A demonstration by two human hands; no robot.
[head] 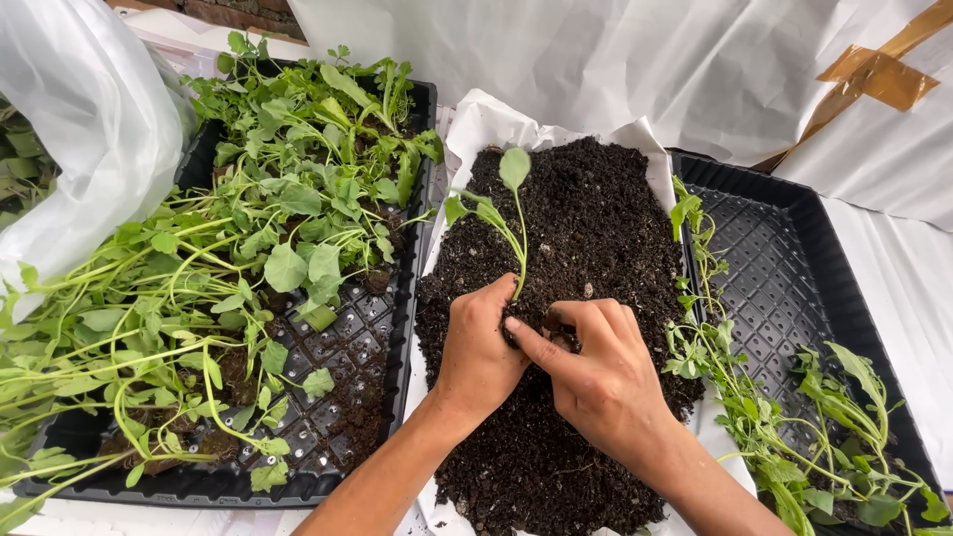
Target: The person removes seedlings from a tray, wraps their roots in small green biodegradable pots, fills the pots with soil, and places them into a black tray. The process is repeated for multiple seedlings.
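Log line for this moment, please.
left hand: holds seedling upright in soil | right hand: pressing soil at stem | trays: left, right

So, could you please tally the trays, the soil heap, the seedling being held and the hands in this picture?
Black trays: 2, the left tray and the right tray
Soil heap: 1
Held seedling: 1
Hands: 2, left hand, right hand
Total: 6
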